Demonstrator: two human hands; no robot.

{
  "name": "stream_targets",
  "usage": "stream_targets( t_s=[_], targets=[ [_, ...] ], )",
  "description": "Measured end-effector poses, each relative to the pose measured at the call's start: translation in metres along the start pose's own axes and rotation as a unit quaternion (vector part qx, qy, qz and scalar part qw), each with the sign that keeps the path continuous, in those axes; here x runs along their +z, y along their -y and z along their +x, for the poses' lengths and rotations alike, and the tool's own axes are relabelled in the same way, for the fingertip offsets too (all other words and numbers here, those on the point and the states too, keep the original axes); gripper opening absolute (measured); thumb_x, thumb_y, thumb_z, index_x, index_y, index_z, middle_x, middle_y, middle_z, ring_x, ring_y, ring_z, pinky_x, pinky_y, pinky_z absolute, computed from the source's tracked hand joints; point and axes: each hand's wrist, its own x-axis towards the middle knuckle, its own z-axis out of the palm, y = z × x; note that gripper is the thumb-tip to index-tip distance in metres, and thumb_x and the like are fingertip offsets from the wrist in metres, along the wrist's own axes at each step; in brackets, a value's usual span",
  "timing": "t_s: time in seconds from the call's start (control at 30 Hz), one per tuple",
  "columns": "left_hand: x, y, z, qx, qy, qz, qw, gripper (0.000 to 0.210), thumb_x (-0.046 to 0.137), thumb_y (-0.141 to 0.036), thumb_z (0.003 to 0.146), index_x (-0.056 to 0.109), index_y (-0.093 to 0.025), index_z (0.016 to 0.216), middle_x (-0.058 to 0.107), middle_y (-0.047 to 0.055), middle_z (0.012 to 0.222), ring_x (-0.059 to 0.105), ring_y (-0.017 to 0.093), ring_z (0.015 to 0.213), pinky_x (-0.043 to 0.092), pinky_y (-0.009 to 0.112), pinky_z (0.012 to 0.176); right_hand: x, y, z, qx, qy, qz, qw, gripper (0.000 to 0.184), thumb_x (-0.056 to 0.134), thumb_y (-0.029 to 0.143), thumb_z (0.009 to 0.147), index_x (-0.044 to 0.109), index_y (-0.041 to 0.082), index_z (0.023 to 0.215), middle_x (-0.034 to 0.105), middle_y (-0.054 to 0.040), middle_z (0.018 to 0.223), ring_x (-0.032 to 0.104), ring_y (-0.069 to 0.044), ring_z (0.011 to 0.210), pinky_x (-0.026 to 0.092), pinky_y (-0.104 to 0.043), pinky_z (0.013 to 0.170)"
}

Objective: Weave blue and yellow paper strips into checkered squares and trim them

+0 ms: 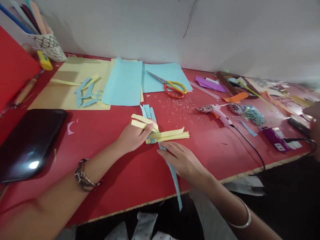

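My left hand (135,135) is closed on a folded yellow paper strip (140,120), pinched between thumb and fingers. Under and beside it lies a small woven piece of blue paper strips (149,112) and yellow paper strips (172,134), the yellow ends pointing right. My right hand (183,160) has its fingertips closed at the top of a long blue paper strip (174,176). That strip runs down from the weave and hangs past the table's front edge. The fingers hide part of the weave.
Scissors (172,87) rest on blue sheets (125,83) at the back. To the right lie a pink glue gun (217,112) with its cord and a purple power box (275,138). A black glossy object (32,143) is at left; woven strips (90,91) lie on yellow paper.
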Motion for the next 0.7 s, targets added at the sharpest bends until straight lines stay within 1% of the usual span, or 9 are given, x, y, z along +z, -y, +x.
stream_targets(
  t_s=[0.1,0.2,0.3,0.43,0.5,0.53,0.6,0.67,0.7],
  targets=[
    [-0.0011,-0.0021,0.0001,0.004,0.002,-0.008,1.000,0.039,0.027,-0.036,0.089,0.059,-0.017,0.078,0.062,0.003,0.076,0.056,0.014,0.071,0.043,0.025,0.066,0.0001,0.0002,-0.0001,0.002,0.001,-0.011,1.000,0.027,0.035,0.010,0.089,0.061,0.015,0.088,0.063,-0.0095,0.092,0.060,-0.016,0.081,0.050,-0.028,0.070],
    [-0.0025,-0.0037,0.0000,0.000,0.011,-0.010,1.000,0.040,0.026,-0.040,0.089,0.057,-0.017,0.077,0.058,0.001,0.070,0.053,0.013,0.062,0.042,0.024,0.060,0.0012,0.0007,-0.0001,-0.002,-0.021,-0.019,1.000,0.028,0.034,0.009,0.088,0.061,0.014,0.088,0.063,-0.0099,0.089,0.060,-0.017,0.081,0.049,-0.028,0.067],
    [-0.0037,-0.0043,-0.0005,0.013,0.023,-0.005,1.000,0.041,0.025,-0.042,0.089,0.055,-0.017,0.077,0.059,0.002,0.073,0.053,0.013,0.064,0.042,0.025,0.061,0.0027,0.0009,-0.0007,-0.011,-0.039,-0.019,0.999,0.030,0.032,0.007,0.088,0.062,0.012,0.089,0.063,-0.0111,0.089,0.059,-0.019,0.083,0.050,-0.029,0.066],
    [-0.0040,-0.0031,-0.0008,0.015,0.019,0.019,1.000,0.051,0.017,-0.046,0.089,0.051,-0.017,0.064,0.058,0.003,0.070,0.051,0.013,0.058,0.041,0.025,0.054,0.0045,0.0008,-0.0018,-0.006,-0.057,-0.014,0.998,0.031,0.032,0.007,0.088,0.062,0.013,0.090,0.064,-0.0104,0.092,0.059,-0.018,0.085,0.050,-0.029,0.069],
    [-0.0037,-0.0023,-0.0005,0.022,0.017,0.020,0.999,0.050,0.019,-0.047,0.089,0.053,-0.017,0.065,0.061,0.004,0.076,0.054,0.014,0.063,0.043,0.026,0.059,0.0049,0.0009,-0.0020,0.000,-0.061,-0.010,0.998,0.031,0.032,0.008,0.088,0.062,0.013,0.090,0.064,-0.0100,0.093,0.059,-0.017,0.085,0.050,-0.029,0.070],
    [-0.0035,-0.0022,-0.0003,0.021,0.018,0.020,0.999,0.045,0.026,-0.047,0.087,0.055,-0.018,0.070,0.062,0.004,0.083,0.056,0.014,0.067,0.045,0.026,0.063,0.0049,0.0010,-0.0020,0.001,-0.062,-0.008,0.998,0.031,0.032,0.008,0.088,0.062,0.013,0.089,0.064,-0.0097,0.093,0.059,-0.017,0.084,0.050,-0.029,0.069],
    [-0.0031,-0.0024,-0.0002,0.004,0.021,0.016,1.000,0.030,0.042,-0.044,0.082,0.055,-0.020,0.094,0.063,0.003,0.092,0.058,0.013,0.070,0.046,0.025,0.065,0.0046,0.0010,-0.0018,0.001,-0.064,-0.008,0.998,0.030,0.033,0.007,0.087,0.062,0.013,0.089,0.064,-0.0095,0.093,0.059,-0.017,0.084,0.050,-0.028,0.069],
    [-0.0025,-0.0032,-0.0004,-0.019,0.028,0.000,0.999,0.047,0.052,-0.039,0.076,0.042,-0.021,0.119,0.063,0.002,0.092,0.057,0.011,0.064,0.045,0.023,0.059,0.0042,0.0008,-0.0016,0.000,-0.063,-0.008,0.998,0.029,0.034,0.007,0.087,0.062,0.013,0.089,0.064,-0.0093,0.092,0.059,-0.017,0.082,0.050,-0.028,0.067],
    [-0.0021,-0.0037,-0.0006,-0.021,0.029,-0.010,0.999,0.054,0.053,-0.036,0.076,0.035,-0.020,0.125,0.063,0.001,0.091,0.057,0.011,0.062,0.045,0.021,0.056,0.0041,0.0007,-0.0015,0.001,-0.061,-0.007,0.998,0.028,0.035,0.007,0.087,0.062,0.014,0.089,0.064,-0.0092,0.092,0.059,-0.017,0.081,0.049,-0.028,0.067]
  ],
)
